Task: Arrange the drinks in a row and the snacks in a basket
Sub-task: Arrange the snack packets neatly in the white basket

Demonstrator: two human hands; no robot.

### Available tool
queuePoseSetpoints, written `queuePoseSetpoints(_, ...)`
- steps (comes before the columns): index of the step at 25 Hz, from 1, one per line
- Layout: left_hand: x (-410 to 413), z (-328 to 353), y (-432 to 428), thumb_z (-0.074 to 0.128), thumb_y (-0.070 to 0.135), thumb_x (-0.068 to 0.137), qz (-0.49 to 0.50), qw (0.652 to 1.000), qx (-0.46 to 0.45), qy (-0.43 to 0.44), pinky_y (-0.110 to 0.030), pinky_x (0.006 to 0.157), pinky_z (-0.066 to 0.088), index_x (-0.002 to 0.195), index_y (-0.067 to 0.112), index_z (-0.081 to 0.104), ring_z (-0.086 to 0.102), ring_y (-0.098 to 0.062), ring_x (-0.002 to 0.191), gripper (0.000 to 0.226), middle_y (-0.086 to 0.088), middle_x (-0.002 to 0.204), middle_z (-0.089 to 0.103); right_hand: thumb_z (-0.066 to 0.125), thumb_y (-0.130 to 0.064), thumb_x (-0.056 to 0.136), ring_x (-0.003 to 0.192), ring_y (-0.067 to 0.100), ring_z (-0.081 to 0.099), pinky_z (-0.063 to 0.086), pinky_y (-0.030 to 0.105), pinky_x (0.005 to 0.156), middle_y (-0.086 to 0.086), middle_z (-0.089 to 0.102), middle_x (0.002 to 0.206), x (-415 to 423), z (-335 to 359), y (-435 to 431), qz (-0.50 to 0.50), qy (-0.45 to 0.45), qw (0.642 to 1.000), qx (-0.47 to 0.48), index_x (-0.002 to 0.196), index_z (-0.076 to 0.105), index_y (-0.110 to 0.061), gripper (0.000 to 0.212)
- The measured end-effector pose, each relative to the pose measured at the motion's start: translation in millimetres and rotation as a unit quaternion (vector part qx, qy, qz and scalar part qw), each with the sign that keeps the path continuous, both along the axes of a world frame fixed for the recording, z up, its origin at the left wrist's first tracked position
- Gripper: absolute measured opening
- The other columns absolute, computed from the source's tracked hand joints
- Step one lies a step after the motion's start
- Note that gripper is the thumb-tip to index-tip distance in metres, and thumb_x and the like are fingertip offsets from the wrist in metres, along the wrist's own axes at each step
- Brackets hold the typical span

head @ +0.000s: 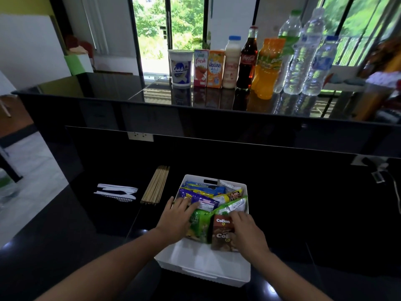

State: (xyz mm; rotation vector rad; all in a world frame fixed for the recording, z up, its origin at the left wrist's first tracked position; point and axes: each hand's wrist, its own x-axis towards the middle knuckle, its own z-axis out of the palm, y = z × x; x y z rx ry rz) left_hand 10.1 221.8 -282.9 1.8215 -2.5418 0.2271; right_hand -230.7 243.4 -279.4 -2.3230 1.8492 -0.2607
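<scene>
On the near surface: white basket [201, 268], snack packets stacked inside it.
Left hand [178, 216]: I see its fingers laid flat and loose on the purple packet [202, 199], gripping nothing.
Right hand [247, 231]: fingers curled over the top of the brown Collon box [221, 233], thumb at its side; it looks like a grip, though the hand hides part.
Raised surface [97, 90] behind: drinks [268, 68] in a row, cup [180, 68] to water bottles [321, 66].
Left of the basket: wooden skewers [155, 185], white plastic cutlery [117, 191].

Wooden skewers [155, 184] lie beside white plastic cutlery [117, 191] on the black counter [303, 213].
</scene>
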Motion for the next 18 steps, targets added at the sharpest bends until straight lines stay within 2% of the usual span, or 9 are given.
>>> queuePoseSetpoints(2,2,-1,-5,0.051,0.035,0.087,-0.004,1.0,0.02,-0.011,-0.053,0.116,0.01,0.149,0.032,0.017,0.024,-0.022,0.14,0.071,-0.002,0.152,0.028,0.063,-0.023,0.083,0.121,0.017,0.04,0.045,0.03,0.079,-0.007,0.045,0.13,-1,-3,0,0.001,-0.01,1.0,-0.001,0.128,0.039,-0.029,0.052)
queuePoseSetpoints(5,-2,4,-11,0.051,0.033,0.084,-0.007,0.998,0.052,-0.021,-0.059,0.115,0.005,0.149,0.032,0.013,0.018,-0.025,0.142,0.076,-0.005,0.155,0.022,0.065,-0.028,0.081,0.122,0.018,0.041,0.044,0.031,0.085,-0.007,0.045,0.13,-5,-2,-1,0.021,-0.015,1.0,-0.001,0.13,0.039,-0.028,0.055)
queuePoseSetpoints(8,-7,6,-12,0.053,0.035,0.079,-0.003,0.998,0.055,-0.014,-0.061,0.113,0.002,0.148,0.031,0.016,0.017,-0.026,0.142,0.079,-0.008,0.154,0.022,0.066,-0.036,0.078,0.122,0.019,0.042,0.039,0.032,0.095,-0.007,0.047,0.133,-7,0,0,0.039,-0.006,0.999,-0.002,0.135,0.041,-0.029,0.062)
queuePoseSetpoints(11,-4,-2,-6,0.054,0.038,0.074,-0.008,0.999,0.038,0.009,-0.061,0.112,-0.001,0.148,0.03,0.019,0.017,-0.025,0.143,0.082,-0.008,0.153,0.023,0.065,-0.041,0.077,0.121,0.018,0.042,0.036,0.032,0.094,-0.008,0.047,0.133,-8,1,3,0.039,0.003,0.999,-0.009,0.134,0.041,-0.032,0.063)
queuePoseSetpoints(15,9,-14,4,0.048,0.05,0.075,-0.02,0.999,0.038,0.027,-0.058,0.112,-0.008,0.15,0.034,0.004,0.007,-0.023,0.145,0.089,-0.003,0.158,0.01,0.065,-0.048,0.075,0.122,0.018,0.04,0.033,0.033,0.094,-0.01,0.045,0.133,-8,0,6,0.04,0.005,0.999,-0.015,0.134,0.04,-0.034,0.066)
queuePoseSetpoints(18,19,-16,10,0.039,0.064,0.076,-0.018,0.998,0.028,0.055,-0.052,0.11,-0.016,0.149,0.039,-0.004,0.005,-0.023,0.146,0.089,-0.002,0.159,0.007,0.062,-0.06,0.073,0.124,0.017,0.035,0.03,0.032,0.096,-0.012,0.041,0.134,-8,2,11,0.046,0.006,0.999,-0.025,0.135,0.039,-0.036,0.07)
